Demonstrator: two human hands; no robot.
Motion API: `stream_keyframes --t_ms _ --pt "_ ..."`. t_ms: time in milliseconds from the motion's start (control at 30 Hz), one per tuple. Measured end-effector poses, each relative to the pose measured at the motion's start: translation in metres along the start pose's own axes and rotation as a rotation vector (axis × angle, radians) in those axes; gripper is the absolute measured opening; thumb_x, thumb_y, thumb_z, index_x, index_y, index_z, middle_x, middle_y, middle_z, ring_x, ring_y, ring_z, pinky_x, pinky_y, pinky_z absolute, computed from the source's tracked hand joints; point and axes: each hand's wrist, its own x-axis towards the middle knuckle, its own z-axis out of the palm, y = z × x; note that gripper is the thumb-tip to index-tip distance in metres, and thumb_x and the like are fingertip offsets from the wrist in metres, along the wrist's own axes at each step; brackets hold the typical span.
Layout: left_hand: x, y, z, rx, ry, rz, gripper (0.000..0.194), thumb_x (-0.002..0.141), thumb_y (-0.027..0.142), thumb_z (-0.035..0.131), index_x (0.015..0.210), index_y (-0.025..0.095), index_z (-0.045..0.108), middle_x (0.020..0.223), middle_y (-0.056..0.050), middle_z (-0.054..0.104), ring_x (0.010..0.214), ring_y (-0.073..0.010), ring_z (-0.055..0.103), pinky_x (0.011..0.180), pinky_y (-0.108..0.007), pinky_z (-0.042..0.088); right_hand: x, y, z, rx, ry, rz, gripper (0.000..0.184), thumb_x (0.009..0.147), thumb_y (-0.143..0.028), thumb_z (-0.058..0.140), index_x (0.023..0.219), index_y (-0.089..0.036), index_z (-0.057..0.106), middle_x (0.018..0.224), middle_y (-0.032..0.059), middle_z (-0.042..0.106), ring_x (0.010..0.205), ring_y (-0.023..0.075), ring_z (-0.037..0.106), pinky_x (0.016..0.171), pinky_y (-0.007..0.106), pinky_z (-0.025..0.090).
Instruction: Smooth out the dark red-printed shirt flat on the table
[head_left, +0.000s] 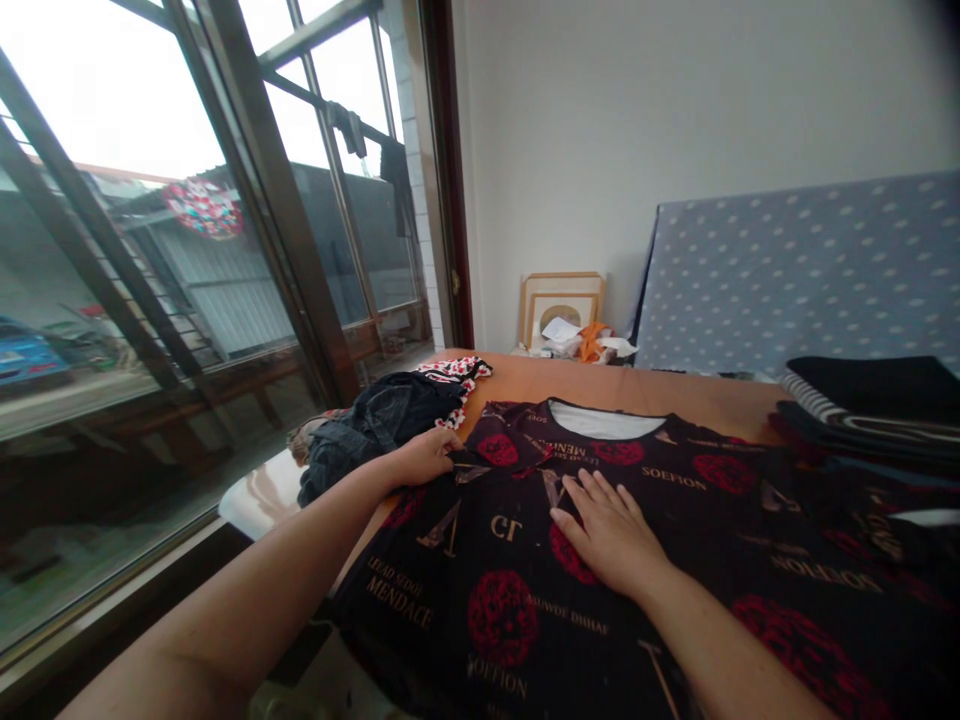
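Shirt (600, 560) lies under flat right hand (611, 535); left hand (427, 457) pinches its sleeve.

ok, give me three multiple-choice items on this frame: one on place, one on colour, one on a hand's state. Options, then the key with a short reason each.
1. Where does the dark crumpled pile of clothes lie?
A. on the blue dotted mattress
B. at the window end of the table, beside the left hand
C. on top of the picture frames

2. What colour are the round motifs on the black shirt?
A. red
B. green
C. white

3. How is the right hand?
A. closed in a fist
B. pinching the collar
C. flat, palm down on the shirt

Key:
1 B, the pile sits on the table just past the left hand, by the window.
2 A, the roundels show red against the black cloth.
3 C, its fingers lie spread and pressed on the fabric, gripping nothing.
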Motion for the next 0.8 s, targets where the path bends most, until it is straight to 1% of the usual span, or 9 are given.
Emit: stream_keyframes --t_ms 67,133,233,300,400,500,633,733,800 --pt "0.000 -0.003 0.002 -0.005 -0.023 0.038 0.025 0.069 0.015 0.062 0.092 0.020 0.071 0.084 -0.002 0.070 0.075 -0.0172 0.062 0.064 -0.024 0.045 0.000 0.000 0.000 0.001 -0.001 0.000 0.076 0.096 -0.067 0.023 0.155 -0.022 0.034 0.162 0.0095 0.026 0.151 0.0288 0.015 0.121 0.052 0.009" --pt "0.003 -0.008 0.002 0.044 0.011 0.029 0.026 0.068 0.014 0.061 0.091 0.021 0.070 0.083 -0.001 0.069 0.075 -0.0169 0.061 0.064 -0.024 0.044 -0.001 0.000 0.000 0.002 -0.002 -0.001 0.076 0.095 -0.067 0.023 0.155 -0.022 0.035 0.162 0.0094 0.027 0.151 0.0288 0.015 0.121 0.052 0.009" --pt "0.006 -0.015 -0.002 0.109 0.069 -0.004 0.015 0.070 0.016 0.059 0.082 0.020 0.067 0.078 -0.001 0.065 0.074 -0.0174 0.059 0.065 -0.025 0.043 -0.001 0.000 -0.001 0.005 -0.004 0.000 0.076 0.095 -0.067 0.023 0.155 -0.022 0.035 0.162 0.0093 0.027 0.151 0.0283 0.015 0.121 0.052 0.009" --pt "0.005 -0.018 -0.005 0.127 0.097 -0.008 0.009 0.070 0.018 0.060 0.077 0.021 0.066 0.081 -0.003 0.065 0.079 -0.0193 0.060 0.068 -0.026 0.043 -0.001 -0.001 -0.002 0.005 -0.004 0.002 0.075 0.096 -0.067 0.023 0.155 -0.022 0.034 0.162 0.0092 0.026 0.151 0.0281 0.015 0.121 0.052 0.009" --pt "0.002 -0.019 -0.011 0.169 0.084 -0.040 0.002 0.068 0.022 0.066 0.069 0.022 0.065 0.083 -0.005 0.067 0.087 -0.0229 0.061 0.073 -0.027 0.043 -0.001 -0.001 -0.002 0.000 -0.003 0.001 0.075 0.096 -0.067 0.024 0.155 -0.022 0.035 0.162 0.0097 0.026 0.151 0.0283 0.015 0.121 0.052 0.009" --pt "0.009 -0.018 -0.015 0.215 0.051 -0.060 0.013 0.071 0.031 0.067 0.063 0.022 0.064 0.077 -0.005 0.067 0.083 -0.0222 0.062 0.073 -0.027 0.043 0.000 -0.001 -0.002 0.001 0.003 0.002 0.075 0.096 -0.067 0.023 0.155 -0.022 0.035 0.162 0.0100 0.028 0.151 0.0283 0.016 0.120 0.051 0.009" --pt "0.038 -0.017 -0.018 0.248 0.122 -0.056 0.024 0.083 0.040 0.057 0.068 0.022 0.065 0.073 -0.003 0.065 0.074 -0.0193 0.059 0.067 -0.027 0.040 -0.001 -0.002 -0.004 0.007 0.010 -0.001 0.075 0.096 -0.067 0.023 0.154 -0.021 0.036 0.161 0.0104 0.028 0.151 0.0284 0.016 0.120 0.052 0.009" --pt "0.070 -0.014 -0.014 0.257 0.195 -0.073 0.021 0.085 0.039 0.055 0.081 0.023 0.068 0.077 -0.004 0.067 0.073 -0.0194 0.059 0.065 -0.027 0.038 -0.001 -0.003 -0.005 0.018 0.007 0.004 0.075 0.096 -0.066 0.024 0.154 -0.021 0.037 0.162 0.0105 0.028 0.151 0.0292 0.016 0.120 0.052 0.009" --pt "0.092 -0.011 -0.008 0.250 0.225 -0.084 0.019 0.084 0.037 0.057 0.085 0.023 0.069 0.081 -0.004 0.069 0.077 -0.0200 0.062 0.067 -0.027 0.039 -0.001 -0.004 -0.006 0.031 0.006 0.007 0.074 0.096 -0.066 0.025 0.154 -0.021 0.037 0.162 0.0102 0.028 0.151 0.0291 0.016 0.121 0.052 0.009"
